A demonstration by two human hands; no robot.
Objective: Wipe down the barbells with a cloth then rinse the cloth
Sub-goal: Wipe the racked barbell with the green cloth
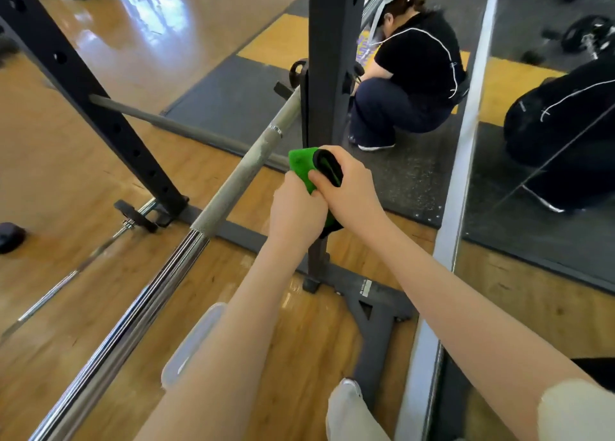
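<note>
A long barbell (229,182) runs diagonally from the lower left, where its shaft is shiny chrome, up to the black rack post (327,74); its middle section is dull and grey. A folded green and black cloth (307,167) is held just right of the bar, apart from it. My left hand (294,209) grips the cloth's lower green part. My right hand (346,184) grips its upper black fold. Both hands are close together in front of the rack post.
A second thinner bar (186,129) crosses behind, fixed to the slanted rack upright (86,84). Another barbell (76,270) lies on the wooden floor at left. A crouching person (409,84) is on the rubber mat beyond the post. A mirror (549,141) stands at right.
</note>
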